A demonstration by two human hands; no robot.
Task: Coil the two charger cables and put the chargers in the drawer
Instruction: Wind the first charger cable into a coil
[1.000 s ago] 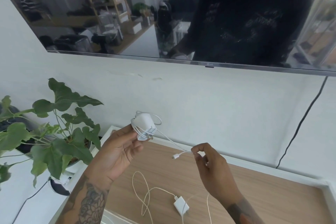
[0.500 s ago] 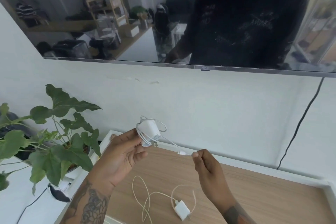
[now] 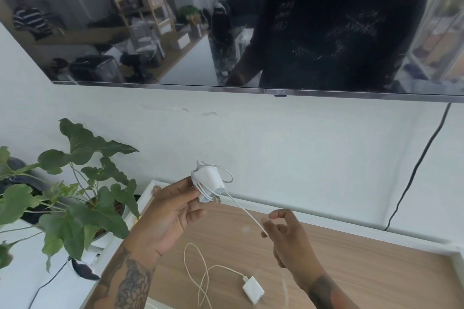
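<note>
My left hand [image 3: 165, 211] holds a white charger [image 3: 209, 180] up above the wooden top, with several turns of its white cable wound around the body. The cable's free tail [image 3: 247, 213] runs down and right to my right hand [image 3: 286, 236], which pinches its end between thumb and fingers. A second white charger [image 3: 253, 293] lies flat on the wooden surface [image 3: 364, 273] below, its cable [image 3: 198, 273] sprawled in loose loops to the left. No drawer is in view.
A leafy green potted plant [image 3: 75, 203] stands close on the left, beside my left forearm. A wall-mounted television [image 3: 226, 22] hangs above. A black cord [image 3: 416, 170] runs down the white wall at right. The cabinet has a white raised rim [image 3: 351, 229].
My right hand dropped lower and further right, and its fingers spread a little around the cable end. The tail now hangs longer and slanted. My left hand stayed put with the charger.
</note>
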